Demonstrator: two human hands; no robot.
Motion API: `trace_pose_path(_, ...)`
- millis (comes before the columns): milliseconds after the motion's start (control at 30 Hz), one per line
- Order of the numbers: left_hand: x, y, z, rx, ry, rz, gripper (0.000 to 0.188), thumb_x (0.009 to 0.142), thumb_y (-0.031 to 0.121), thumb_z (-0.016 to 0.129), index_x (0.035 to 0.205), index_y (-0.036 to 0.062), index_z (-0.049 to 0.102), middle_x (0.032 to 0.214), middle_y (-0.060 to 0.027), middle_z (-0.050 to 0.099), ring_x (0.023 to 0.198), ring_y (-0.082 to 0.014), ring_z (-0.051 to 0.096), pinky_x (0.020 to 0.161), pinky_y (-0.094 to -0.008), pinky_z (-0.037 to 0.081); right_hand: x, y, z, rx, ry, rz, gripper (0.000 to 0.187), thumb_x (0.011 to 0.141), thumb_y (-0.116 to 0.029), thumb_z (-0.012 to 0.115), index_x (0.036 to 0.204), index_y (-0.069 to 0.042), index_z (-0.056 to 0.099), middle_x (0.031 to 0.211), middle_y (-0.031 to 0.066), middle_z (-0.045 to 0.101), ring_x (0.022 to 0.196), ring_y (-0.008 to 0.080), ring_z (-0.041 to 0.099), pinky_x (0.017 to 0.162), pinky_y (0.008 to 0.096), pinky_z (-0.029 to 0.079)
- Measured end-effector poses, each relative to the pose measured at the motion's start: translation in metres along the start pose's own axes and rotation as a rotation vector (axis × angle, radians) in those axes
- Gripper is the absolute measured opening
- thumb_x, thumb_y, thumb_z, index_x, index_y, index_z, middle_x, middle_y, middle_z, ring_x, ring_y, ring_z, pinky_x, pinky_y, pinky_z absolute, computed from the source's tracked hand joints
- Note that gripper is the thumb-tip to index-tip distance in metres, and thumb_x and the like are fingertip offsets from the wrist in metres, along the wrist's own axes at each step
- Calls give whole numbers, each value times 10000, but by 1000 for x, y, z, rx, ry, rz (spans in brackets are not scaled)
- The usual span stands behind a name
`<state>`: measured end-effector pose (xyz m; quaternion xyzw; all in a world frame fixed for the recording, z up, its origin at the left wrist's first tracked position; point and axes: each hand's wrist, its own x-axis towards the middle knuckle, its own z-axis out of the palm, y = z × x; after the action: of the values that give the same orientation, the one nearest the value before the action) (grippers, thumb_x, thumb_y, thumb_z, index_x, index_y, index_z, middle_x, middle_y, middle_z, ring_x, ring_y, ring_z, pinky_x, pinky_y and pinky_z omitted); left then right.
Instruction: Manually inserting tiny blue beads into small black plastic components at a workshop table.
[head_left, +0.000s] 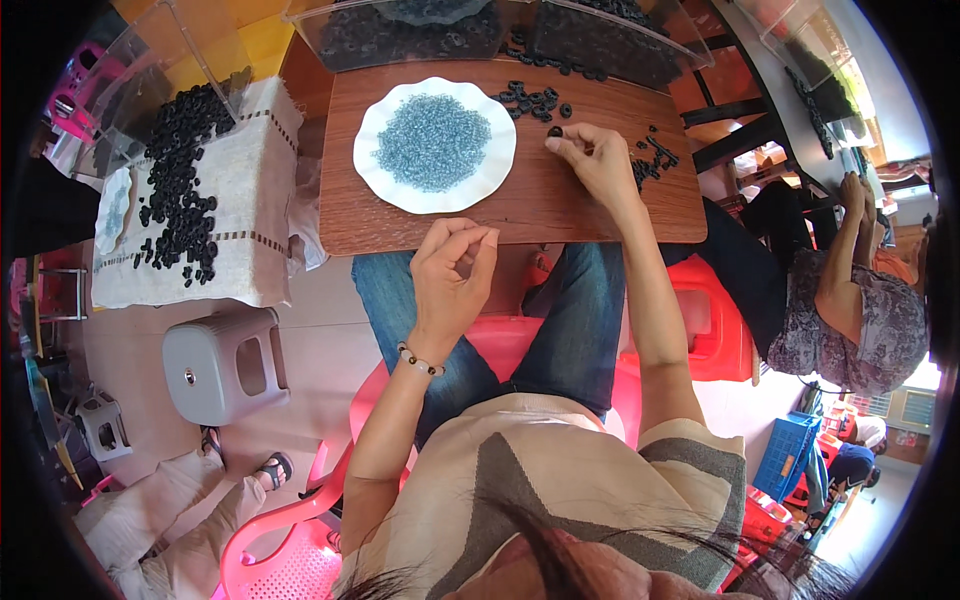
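One black ring (554, 131) sits pinched in your right hand (598, 160), just right of the white plate (385, 185); too small to tell which way it faces. Your left hand (452, 272) hovers below the plate's near edge, fingertips (484, 240) curled close together, holding nothing that shows. About ten loose rings (532, 99) lie beyond the plate's right rim, and blue beads (432, 141) fill it.

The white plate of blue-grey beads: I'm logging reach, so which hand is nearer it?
Left. The left hand hovers just below the white plate; the right hand is off its right side.
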<state>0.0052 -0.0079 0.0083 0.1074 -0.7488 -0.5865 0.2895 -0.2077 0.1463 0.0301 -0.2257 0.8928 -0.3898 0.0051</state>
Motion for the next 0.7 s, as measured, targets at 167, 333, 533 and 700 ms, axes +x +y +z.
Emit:
trace_pose_path(167, 1, -3, -6, -191, -39, -83, 218, 964, 94, 704, 1154, -10, 727, 1009, -70, 685, 770, -94, 658, 665, -214, 508, -47, -44, -4, 295, -363, -35, 183, 915, -152, 776, 985, 15, 749, 836, -18, 702, 776, 42, 561, 696, 234, 464)
trace_pose_path(333, -2, -6, 0, -145, -59, -31, 327, 928, 172, 765, 1184, -27, 723, 969, -137, 740, 803, -150, 724, 676, -254, 549, -78, -75, 6, 135, -313, -299, 169, 828, -121, 767, 950, -6, 744, 857, 140, 698, 804, 291, 677, 683, 394, 520)
trace_pose_path(533, -2, 0, -6, -155, 105, -65, 263, 915, 122, 769, 1124, -35, 738, 987, -134, 742, 816, -146, 726, 681, -255, 566, -80, -96, 22, -126, -212, -535, 209, 756, -99, 750, 964, -78, 740, 828, 109, 666, 850, 319, 643, 694, 446, 526)
trace_pose_path(700, -1, 1, -9, -135, 204, -69, 218, 968, 108, 711, 1106, -61, 721, 996, -112, 735, 843, -138, 727, 706, -241, 578, -71, -110, 21, -14, -314, -537, 223, 800, -89, 759, 1018, -49, 740, 884, 120, 698, 865, 307, 655, 702, 412, 534)
